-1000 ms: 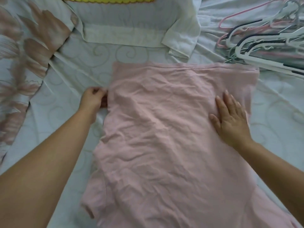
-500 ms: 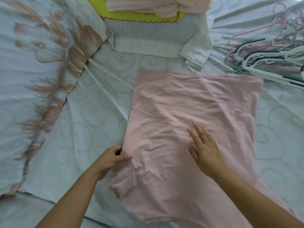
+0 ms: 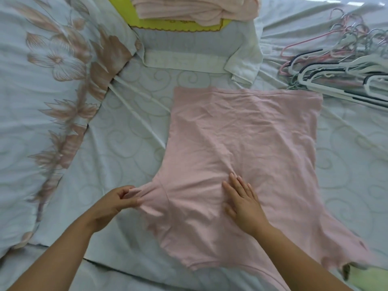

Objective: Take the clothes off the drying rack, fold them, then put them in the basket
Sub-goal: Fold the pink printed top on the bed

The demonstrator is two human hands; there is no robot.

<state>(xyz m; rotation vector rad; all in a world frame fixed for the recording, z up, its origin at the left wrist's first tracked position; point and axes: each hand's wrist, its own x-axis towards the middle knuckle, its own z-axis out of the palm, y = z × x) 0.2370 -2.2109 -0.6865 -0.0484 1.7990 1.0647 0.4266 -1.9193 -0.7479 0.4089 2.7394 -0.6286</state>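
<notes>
the bed [image 3: 126, 133] carries the pink garment [image 3: 241, 131], spread flat. past the garment's far right corner lies a heap of hangers [image 3: 336, 74]; past its far edge sits a folded stack [image 3: 195, 7]. the left hand [image 3: 113, 201] pinches the sleeve [image 3: 148, 199] at the garment's near left side; the right hand [image 3: 244, 203] lies flat, fingers straight, on its lower middle. the cloth looks light, soft and limp, best taken by a hem or sleeve edge. both hands now sit closer to its near end than a second ago

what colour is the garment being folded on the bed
Pale pink, plain with no print; the garment shows best in the head view.
</notes>
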